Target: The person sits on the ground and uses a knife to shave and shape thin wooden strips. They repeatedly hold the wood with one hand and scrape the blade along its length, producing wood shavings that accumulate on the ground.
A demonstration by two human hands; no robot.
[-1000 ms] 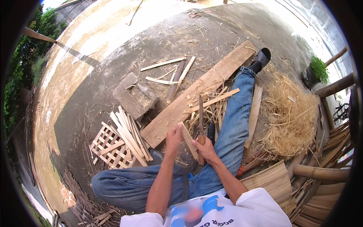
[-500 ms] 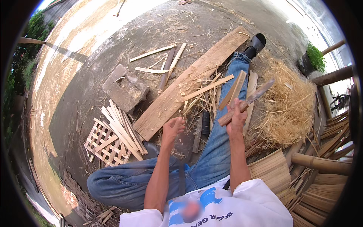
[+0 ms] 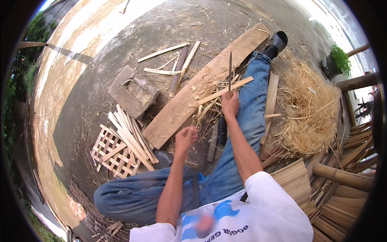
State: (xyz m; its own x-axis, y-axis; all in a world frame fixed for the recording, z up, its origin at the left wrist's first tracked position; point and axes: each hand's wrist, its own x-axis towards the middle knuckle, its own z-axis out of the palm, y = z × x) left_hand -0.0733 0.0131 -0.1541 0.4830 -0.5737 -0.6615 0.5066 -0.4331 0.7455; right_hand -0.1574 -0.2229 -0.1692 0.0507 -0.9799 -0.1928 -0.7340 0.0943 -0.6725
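My right hand [image 3: 230, 105] is wrapped around the wooden handle of a knife [image 3: 230, 70], its dark narrow blade pointing away from me. It is over my outstretched leg, beside a pale bamboo strip [image 3: 225, 92] that lies slantwise across the wooden plank [image 3: 173, 117]. My left hand [image 3: 186, 139] hovers just in front of the plank's near end with its fingers curled. Thin shavings [image 3: 198, 115] show just beyond its fingertips; whether the fingers pinch one, I cannot make out. Curled shavings lie scattered over the plank.
Left of the plank are a stone block [image 3: 133, 92], a bundle of pale strips [image 3: 131, 135] and a woven bamboo lattice [image 3: 113, 151]. A heap of shavings [image 3: 308, 109] lies right of my leg. A dark cylindrical object [image 3: 221, 131] rests between my legs.
My right hand has moved left and away from me, turning the knife from pointing right to pointing away. The short strips by that hand have left it. My left hand has barely moved.
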